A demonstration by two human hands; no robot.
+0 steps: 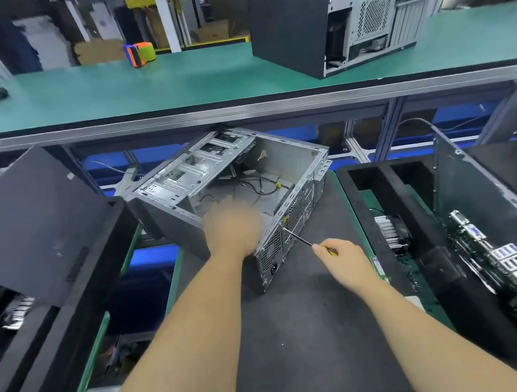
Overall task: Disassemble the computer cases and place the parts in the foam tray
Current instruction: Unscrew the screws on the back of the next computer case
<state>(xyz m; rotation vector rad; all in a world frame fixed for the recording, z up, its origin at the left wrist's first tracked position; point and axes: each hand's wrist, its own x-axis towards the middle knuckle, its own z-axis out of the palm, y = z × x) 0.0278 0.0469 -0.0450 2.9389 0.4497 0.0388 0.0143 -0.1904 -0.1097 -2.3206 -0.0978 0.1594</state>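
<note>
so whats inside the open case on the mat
Inside the open case show a metal drive cage, loose black cables and a bare floor. The blurred left hand covers the near corner, so what lies there cannot be seen.

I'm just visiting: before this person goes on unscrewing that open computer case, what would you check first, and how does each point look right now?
1. Screwdriver held by right hand: ok.
2. Tip at the rear panel of the open case: ok.
3. Left hand steadying the case: cannot tell, blurred.
4. Tip seated in a screw: cannot tell.
5. Free slot in the foam tray at right: ok.
</note>
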